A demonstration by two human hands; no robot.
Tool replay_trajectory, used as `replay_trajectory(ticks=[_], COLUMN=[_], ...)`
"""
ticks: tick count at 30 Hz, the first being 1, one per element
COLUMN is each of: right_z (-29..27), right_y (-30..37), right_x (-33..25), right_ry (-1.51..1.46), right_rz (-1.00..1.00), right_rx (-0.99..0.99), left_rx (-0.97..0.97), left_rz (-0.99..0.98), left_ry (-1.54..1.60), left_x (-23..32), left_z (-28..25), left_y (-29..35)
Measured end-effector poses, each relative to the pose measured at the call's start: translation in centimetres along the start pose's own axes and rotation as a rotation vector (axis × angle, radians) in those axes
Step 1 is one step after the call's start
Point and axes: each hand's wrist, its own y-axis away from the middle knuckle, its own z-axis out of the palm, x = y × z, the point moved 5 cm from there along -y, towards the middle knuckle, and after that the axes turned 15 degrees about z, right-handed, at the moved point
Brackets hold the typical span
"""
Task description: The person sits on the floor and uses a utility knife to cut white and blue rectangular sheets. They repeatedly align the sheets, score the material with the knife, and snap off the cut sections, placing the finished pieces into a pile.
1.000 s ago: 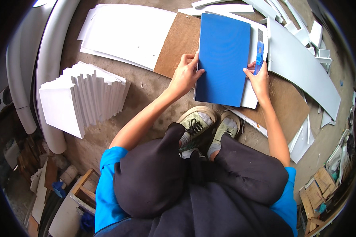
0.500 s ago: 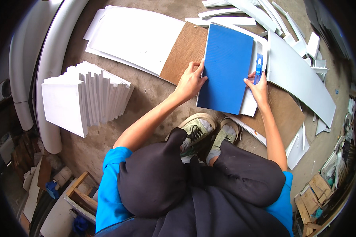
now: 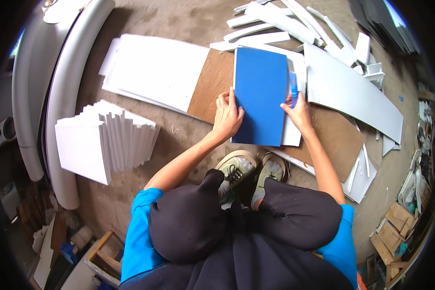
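A rectangular blue board (image 3: 260, 96) lies in front of me on top of a white sheet (image 3: 292, 129), which shows along its right side. My left hand (image 3: 228, 115) grips the board's left edge, thumb over the top and fingers along the side. On the other side, my right hand (image 3: 298, 110) holds a blue utility knife (image 3: 294, 83) that points away from me. The thumb of that hand touches the board's right edge. Beneath these lies a brown wooden panel (image 3: 337, 140).
A stack of white panels (image 3: 82, 147) stands at left, beside long white rolls (image 3: 75, 96). Large white sheets (image 3: 154, 67) lie beyond it. White offcut strips (image 3: 275, 21) and a pale panel (image 3: 355, 94) lie far right. My shoes (image 3: 238, 164) are close to the board.
The view has shifted, so the floor items sit lower and a little left in the picture. Both hands keep their places at the board's edges, and the knife stays in the right hand.
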Motion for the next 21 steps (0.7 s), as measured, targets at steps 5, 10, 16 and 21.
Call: replay_trajectory(ticks=[5, 10, 16, 21], right_z=[-0.2, -0.3, -0.3, -0.3], right_y=[-0.1, 0.4, 0.8, 1.0], right_x=[0.1, -0.1, 0.1, -0.3], right_ry=[-0.047, -0.1, -0.105, -0.121], right_rz=[-0.048, -0.035, -0.003, 0.032], right_rx=[0.042, 0.032, 0.029, 0.021], left_rx=[0.172, 0.293, 0.228, 0.081], left_rz=[-0.12, -0.02, 0.275, 0.348], left_ry=[-0.125, -0.144, -0.423, -0.443], left_x=[-0.6, -2.6, 0.0, 0.5], left_z=[0.6, 0.5, -0.2, 0.9], left_y=[-5.0, -10.5, -13.4, -15.5])
